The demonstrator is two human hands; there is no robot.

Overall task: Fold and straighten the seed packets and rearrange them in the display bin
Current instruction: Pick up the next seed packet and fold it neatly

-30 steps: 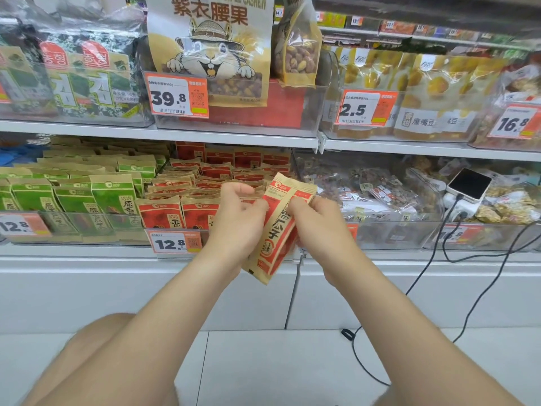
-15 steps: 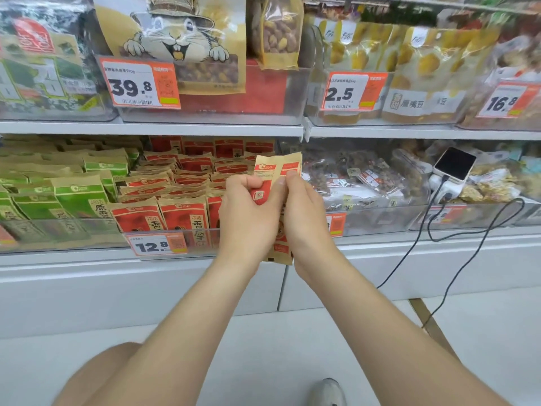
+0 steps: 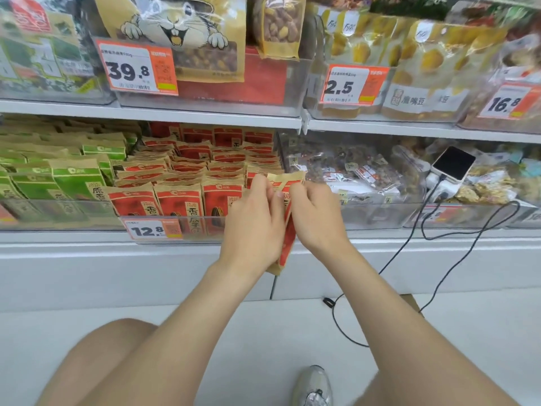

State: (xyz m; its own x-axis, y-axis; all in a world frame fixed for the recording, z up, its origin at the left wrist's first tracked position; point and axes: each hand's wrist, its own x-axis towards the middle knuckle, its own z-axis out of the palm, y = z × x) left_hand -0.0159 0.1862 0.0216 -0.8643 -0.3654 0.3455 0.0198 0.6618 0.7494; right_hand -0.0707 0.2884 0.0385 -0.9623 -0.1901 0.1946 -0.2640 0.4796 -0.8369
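Spanning the upper frame, white shelves (image 3: 205, 114) rise over a pale floor (image 3: 263, 332), while left hand (image 3: 254, 227) and right hand (image 3: 317, 218) pinch a creased red-and-tan seed packet (image 3: 287, 244) mid-frame before the display bin (image 3: 202, 230).

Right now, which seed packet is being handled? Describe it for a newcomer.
On the lower shelf, find the clear bin of red packets behind the 12.8 tag. At its right end, the left hand and right hand pinch one packet, the only one held out of the rows.
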